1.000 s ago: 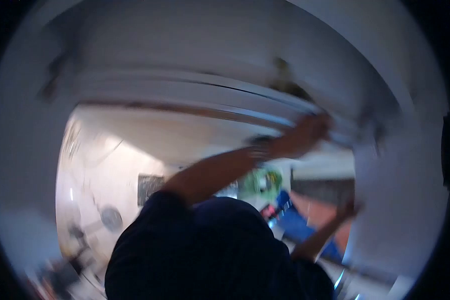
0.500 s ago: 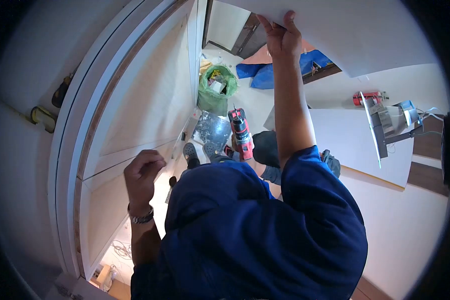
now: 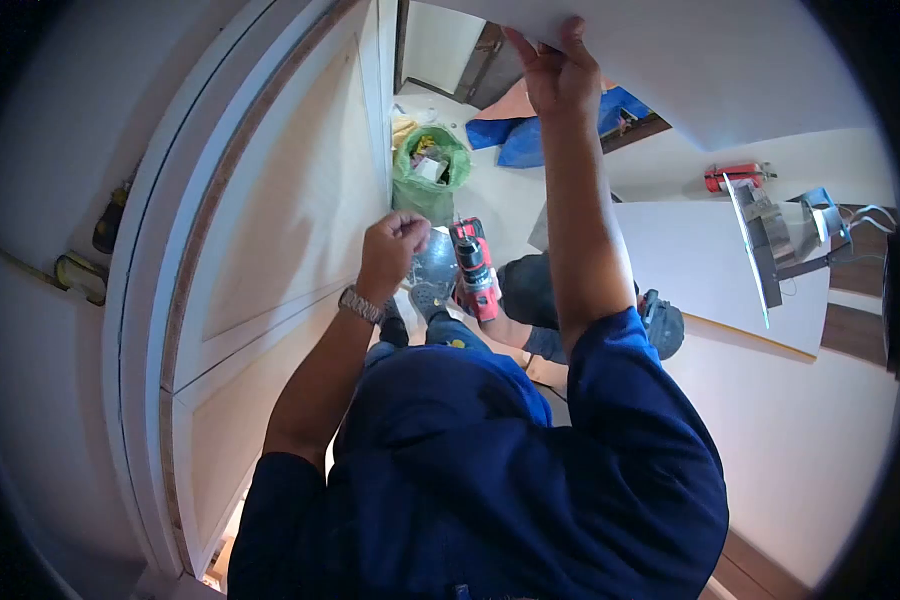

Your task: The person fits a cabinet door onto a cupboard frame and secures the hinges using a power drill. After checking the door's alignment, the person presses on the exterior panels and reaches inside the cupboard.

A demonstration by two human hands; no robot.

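My right hand [image 3: 562,80] is raised at the top of the view. Its fingers and thumb grip the lower edge of a large white panel [image 3: 710,70]. In front of my body is my left hand [image 3: 395,250], wearing a metal watch, its fingers curled together; whatever they hold, if anything, is hidden. Just right of it is a red and black cordless drill [image 3: 475,268], its bit pointing away from me. Another person, crouching beneath my right arm, has a hand on the drill. That person's dark cap [image 3: 662,325] shows beside my sleeve.
A tall wooden frame [image 3: 270,220] stands along my left. Farther left lie a tape measure [image 3: 78,277] and a dark-handled tool [image 3: 110,225]. A green rubbish bag [image 3: 432,165] sits on the floor ahead. To the right are a white board [image 3: 690,260] and a lamp-like fixture [image 3: 795,240].
My left hand has moved right and forward, from beside the wooden frame to near the drill. My right hand stays on the panel's edge.
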